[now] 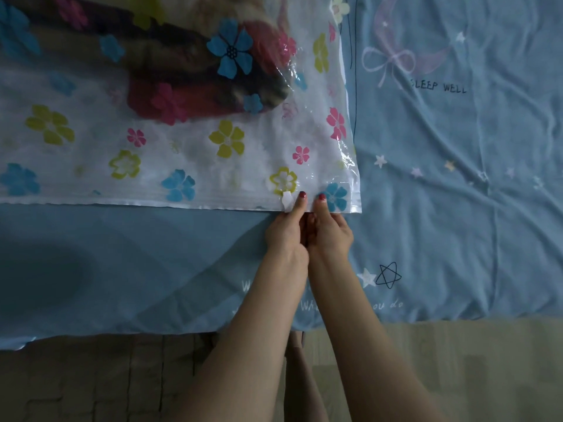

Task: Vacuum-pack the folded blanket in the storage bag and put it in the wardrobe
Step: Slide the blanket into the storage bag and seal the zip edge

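This is looking like a bedroom in a home. A bed (457,208) is filling most of the view, wearing a soft blue sheet (441,141) printed with a moon, a bow, stars and the words "SLEEP WELL". Pale wood-look flooring (457,370) is showing below the bed's near edge. A flower-printed storage bag (182,166) is lying on the sheet.

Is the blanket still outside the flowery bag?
No, the blanket already lies inside the clear flowered storage bag, while the left hand and right hand pinch the bag's near edge.
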